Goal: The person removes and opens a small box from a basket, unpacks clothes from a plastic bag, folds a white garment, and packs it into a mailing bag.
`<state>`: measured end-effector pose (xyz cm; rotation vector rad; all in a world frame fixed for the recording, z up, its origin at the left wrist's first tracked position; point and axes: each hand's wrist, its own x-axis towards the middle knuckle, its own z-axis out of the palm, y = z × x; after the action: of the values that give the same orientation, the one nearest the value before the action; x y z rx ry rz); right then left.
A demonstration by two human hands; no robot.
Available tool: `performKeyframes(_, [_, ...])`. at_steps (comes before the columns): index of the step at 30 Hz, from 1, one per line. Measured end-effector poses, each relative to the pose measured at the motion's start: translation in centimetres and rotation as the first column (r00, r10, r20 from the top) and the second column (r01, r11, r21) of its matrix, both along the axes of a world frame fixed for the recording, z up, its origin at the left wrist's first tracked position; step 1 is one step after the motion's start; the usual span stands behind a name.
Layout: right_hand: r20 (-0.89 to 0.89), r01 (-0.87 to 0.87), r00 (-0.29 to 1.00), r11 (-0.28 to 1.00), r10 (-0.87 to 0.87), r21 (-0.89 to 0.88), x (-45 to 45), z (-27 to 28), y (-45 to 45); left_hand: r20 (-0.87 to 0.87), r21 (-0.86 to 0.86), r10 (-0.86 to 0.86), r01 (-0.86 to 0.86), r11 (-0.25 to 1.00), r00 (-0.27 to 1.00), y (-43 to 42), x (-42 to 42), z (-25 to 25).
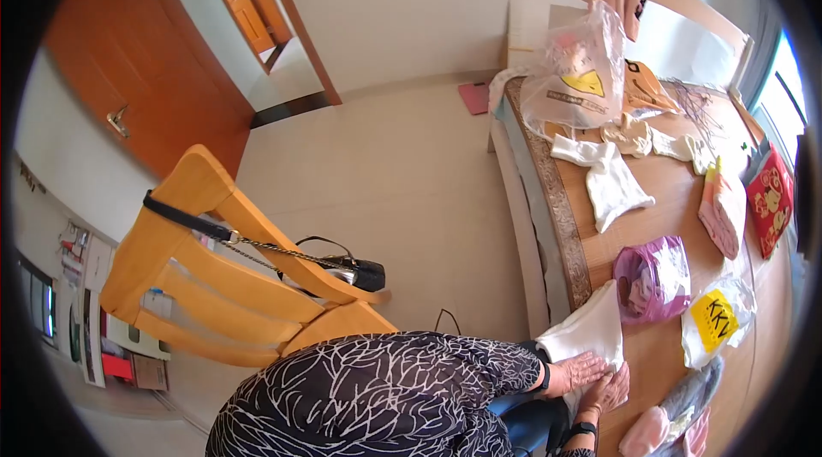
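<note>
My left hand (575,374) lies flat on a cream-white piece of clothing (591,329) at the edge of the mat-covered bed (569,243). Beside it, my right hand (606,390) presses on the same cloth, its fingers stretched out and close to the left fingertips. Neither hand grips anything that I can make out. Part of the cloth is hidden under the hands. Just beyond it stands a purple plastic bag (652,279) with items inside.
A white garment (608,179), a clear bag (578,72), a yellow-and-clear bag (717,320), folded pink clothing (723,209), a red bag (771,200) and grey-pink items (685,410) lie on the bed. A wooden chair (231,281) holds a black bag (364,275).
</note>
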<state>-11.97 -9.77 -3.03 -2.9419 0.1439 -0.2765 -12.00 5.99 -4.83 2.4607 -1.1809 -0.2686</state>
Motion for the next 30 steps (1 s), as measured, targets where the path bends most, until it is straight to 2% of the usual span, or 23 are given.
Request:
performKeyframes(1, [-0.001,-0.012,1.000,1.000,0.012,0.004,-0.1,0.0,-0.2,0.037,-0.110,0.020,-0.016,0.994,0.999,-0.3,-0.1,-1.8])
performKeyframes(5, [0.006,-0.047,0.999,0.999,0.047,-0.002,0.0,0.2,-0.4,-0.052,-0.108,-0.086,0.080,0.991,0.995,2.2,-0.1,0.5])
performKeyframes(8, [0.004,-0.055,0.998,0.998,0.055,-0.008,0.2,-1.1,-1.9,-0.106,-0.093,-0.088,0.078,0.993,0.991,3.1,-0.5,1.6])
performKeyframes(9, [0.000,-0.070,0.998,0.998,0.070,-0.005,0.3,-1.2,-2.1,-0.048,-0.167,-0.095,0.086,0.982,0.994,3.0,-0.7,0.0])
performKeyframes(12, [0.004,-0.079,0.997,0.997,0.079,0.001,0.5,-1.3,-2.2,0.053,-0.240,-0.056,0.068,0.968,0.997,1.5,-0.6,-4.1])
performKeyframes(15, [0.019,-0.078,0.997,0.997,0.079,-0.017,0.6,-1.6,-2.4,0.178,-0.266,-0.025,0.073,0.961,0.984,1.1,-0.7,-5.7])
performKeyframes(18, [0.004,-0.044,0.999,0.999,0.044,-0.007,0.0,-0.5,-1.4,-0.111,-0.184,-0.095,0.074,0.980,0.989,2.9,-1.0,-0.9])
performKeyframes(25, [-0.033,-0.012,0.999,1.000,0.012,0.013,0.0,0.6,-0.3,-0.029,-0.165,-0.068,0.063,0.984,0.997,2.3,-1.0,-2.0])
performKeyframes(30, [0.025,-0.020,1.000,0.999,0.019,0.038,-0.1,0.2,-0.2,-0.088,-0.140,-0.074,0.061,0.988,0.993,2.7,-1.2,-0.8])
